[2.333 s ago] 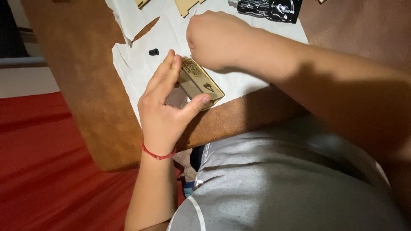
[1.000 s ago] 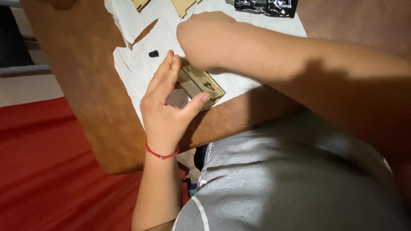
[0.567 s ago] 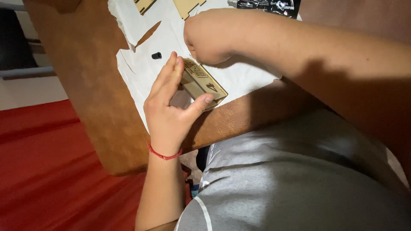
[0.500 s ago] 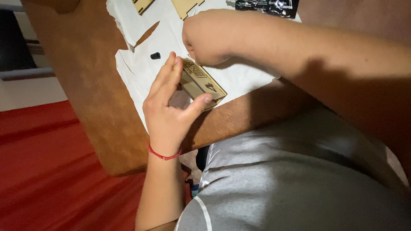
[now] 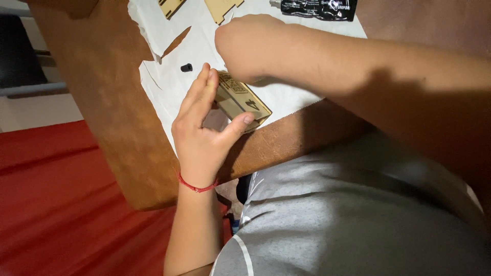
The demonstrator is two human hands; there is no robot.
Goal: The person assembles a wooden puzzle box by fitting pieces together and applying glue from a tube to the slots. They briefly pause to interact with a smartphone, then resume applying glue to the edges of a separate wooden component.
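Since the earlier frames almost nothing has moved: the right hand (image 5: pixel 250 46) has only shifted a little above the far end of the small wooden box (image 5: pixel 240 99), and the left hand (image 5: pixel 204 133) keeps its place. The left hand grips the box, thumb on the near corner and fingers flat along its left side. The right hand is closed like a fist on the far end; what it holds I cannot tell. The box stands on white paper (image 5: pixel 179 92) on the brown table (image 5: pixel 117 112), near the table's edge. A small black piece (image 5: pixel 186 67) lies left of it, wooden parts (image 5: pixel 221 7) and a black tube (image 5: pixel 317 7) farther away. If the right hand presses too hard, the thin panels may slip apart
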